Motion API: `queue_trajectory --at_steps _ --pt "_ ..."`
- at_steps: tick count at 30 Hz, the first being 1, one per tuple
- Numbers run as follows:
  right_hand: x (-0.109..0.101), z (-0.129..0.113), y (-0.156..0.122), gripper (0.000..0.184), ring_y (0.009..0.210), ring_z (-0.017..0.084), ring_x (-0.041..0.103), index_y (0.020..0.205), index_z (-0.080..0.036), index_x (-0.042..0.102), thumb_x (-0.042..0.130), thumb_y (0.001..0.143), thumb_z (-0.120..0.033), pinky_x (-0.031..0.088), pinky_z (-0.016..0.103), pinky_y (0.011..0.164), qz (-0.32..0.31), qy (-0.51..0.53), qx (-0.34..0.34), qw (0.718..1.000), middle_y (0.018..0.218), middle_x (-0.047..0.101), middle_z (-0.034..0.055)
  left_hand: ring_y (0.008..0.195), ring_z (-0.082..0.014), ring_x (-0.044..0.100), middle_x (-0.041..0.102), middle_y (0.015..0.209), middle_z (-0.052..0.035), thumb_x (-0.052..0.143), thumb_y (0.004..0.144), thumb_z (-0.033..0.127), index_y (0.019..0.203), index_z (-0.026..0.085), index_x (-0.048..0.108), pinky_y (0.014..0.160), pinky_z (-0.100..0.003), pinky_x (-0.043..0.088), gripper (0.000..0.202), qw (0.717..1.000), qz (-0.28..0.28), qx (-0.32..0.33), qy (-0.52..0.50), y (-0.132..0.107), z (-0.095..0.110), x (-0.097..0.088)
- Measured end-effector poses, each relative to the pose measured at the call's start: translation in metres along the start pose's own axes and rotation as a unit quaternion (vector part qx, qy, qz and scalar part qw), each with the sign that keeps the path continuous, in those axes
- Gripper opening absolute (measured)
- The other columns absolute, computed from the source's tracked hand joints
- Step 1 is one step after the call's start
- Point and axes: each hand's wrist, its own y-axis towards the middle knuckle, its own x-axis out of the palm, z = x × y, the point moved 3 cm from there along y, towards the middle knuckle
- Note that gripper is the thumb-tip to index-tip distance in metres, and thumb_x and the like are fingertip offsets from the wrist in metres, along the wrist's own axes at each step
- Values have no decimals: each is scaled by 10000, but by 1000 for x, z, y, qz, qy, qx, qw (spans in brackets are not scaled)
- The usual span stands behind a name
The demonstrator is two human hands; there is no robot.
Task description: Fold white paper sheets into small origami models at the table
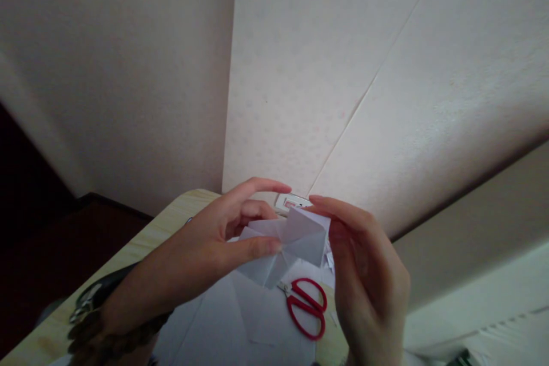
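A folded white paper piece [291, 243] is held up above a light wooden table [150, 237]. My left hand [206, 246] pinches its left part, thumb pressed on the centre fold, index finger arched above. My right hand [364, 274] grips the paper's upper right corner with its fingertips. Below the paper, red-handled scissors [306, 306] lie shut on white paper sheets [231, 320] spread on the table.
A small white object with a red mark [291, 202] sits at the table's far edge against the wall. Walls meet in a corner behind. Dark beaded bracelets [94, 326] circle my left wrist. The dark floor lies at left.
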Motion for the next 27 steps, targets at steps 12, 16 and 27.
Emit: queue_trajectory --at_steps 12,16,27 --pt "-2 -3 2 290 924 125 535 1075 -320 609 513 883 -126 445 241 766 -62 -27 -43 997 986 540 -7 654 -97 632 660 840 48 700 761 274 1061 291 536 532 -152 488 343 998 -5 -35 -47 -1 -7 -8" --pt "-5 -1 3 137 939 137 525 935 -276 621 553 873 -175 433 256 798 -28 -48 -47 997 976 524 -3 630 -111 633 673 863 26 679 764 305 952 254 558 512 -175 484 229 999 4 -38 -11 -2 -7 -8" --pt "-4 6 3 61 644 91 587 837 -251 602 562 871 -219 433 209 584 -32 -108 31 993 727 648 -61 801 -154 660 711 817 15 511 876 333 801 242 711 703 -216 516 232 989 74 32 121 4 4 -2"
